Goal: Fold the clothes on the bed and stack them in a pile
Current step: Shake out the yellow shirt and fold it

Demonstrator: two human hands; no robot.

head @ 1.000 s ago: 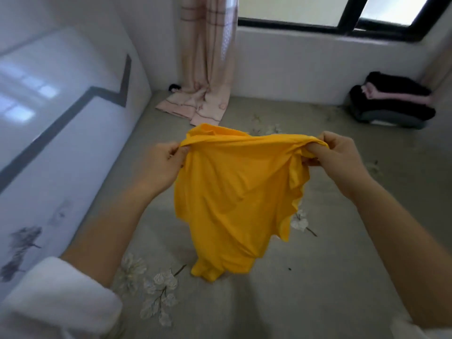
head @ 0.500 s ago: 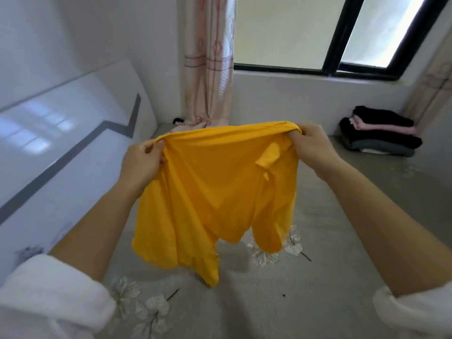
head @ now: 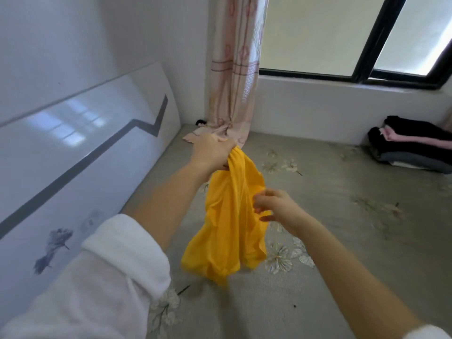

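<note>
A yellow shirt point(head: 227, 216) hangs bunched in the air above the grey flowered bed sheet point(head: 342, 241). My left hand point(head: 214, 152) grips its gathered top edge, and the cloth drops in loose folds below it. My right hand point(head: 276, 207) is lower, at the shirt's right side about halfway down. Its fingers and thumb are spread slightly apart against the fabric, with no firm hold showing. A pile of folded clothes point(head: 415, 148), black, pink and grey, lies at the far right of the bed by the wall.
A glossy white headboard point(head: 73, 167) with a grey zigzag stripe runs along the left. A pink curtain point(head: 234, 77) hangs at the far corner, its hem lying on the sheet. A low white wall under a black-framed window point(head: 367, 45) borders the far side.
The shirt was stretched wide between both hands. My right hand has let go of the top edge and dropped to mid-shirt; the left hand now holds the bunched top alone.
</note>
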